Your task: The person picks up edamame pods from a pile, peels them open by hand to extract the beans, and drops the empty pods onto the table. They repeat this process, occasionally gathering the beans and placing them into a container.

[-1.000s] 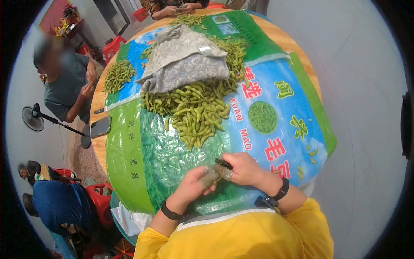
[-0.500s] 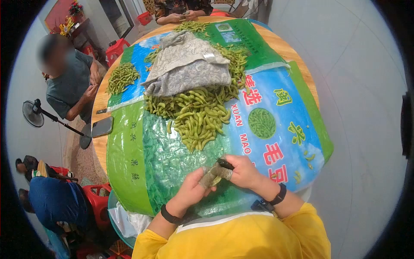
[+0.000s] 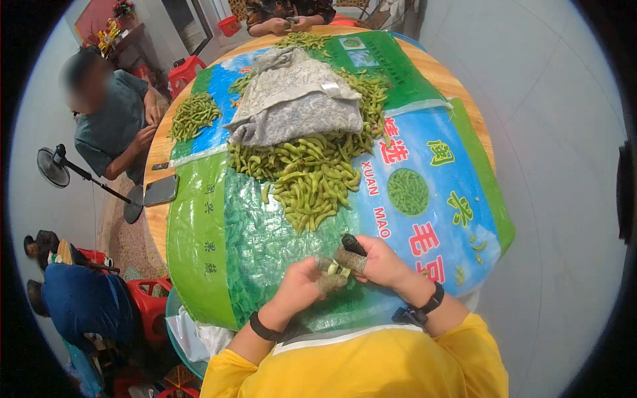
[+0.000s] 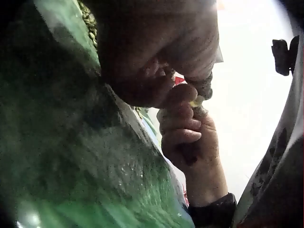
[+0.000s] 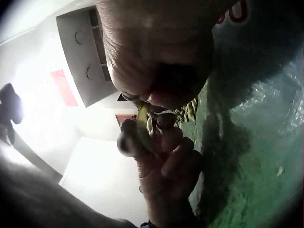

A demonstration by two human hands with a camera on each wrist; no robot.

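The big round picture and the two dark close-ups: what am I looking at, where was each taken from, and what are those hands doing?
There is no machine here: a person wears three small cameras. The round picture comes from the head camera, looking down at a wooden table covered by a printed plastic sheet. On the sheet lies a heap of green bean pods, with a grey cloth over its far part. The two close-ups come from a camera on each wrist, so the hands fill them. The left hand and the right hand, some fingers wrapped in fabric, pinch one pod between them. A dark object sticks out of the right hand; I cannot tell what it is. Other people sit around the table.
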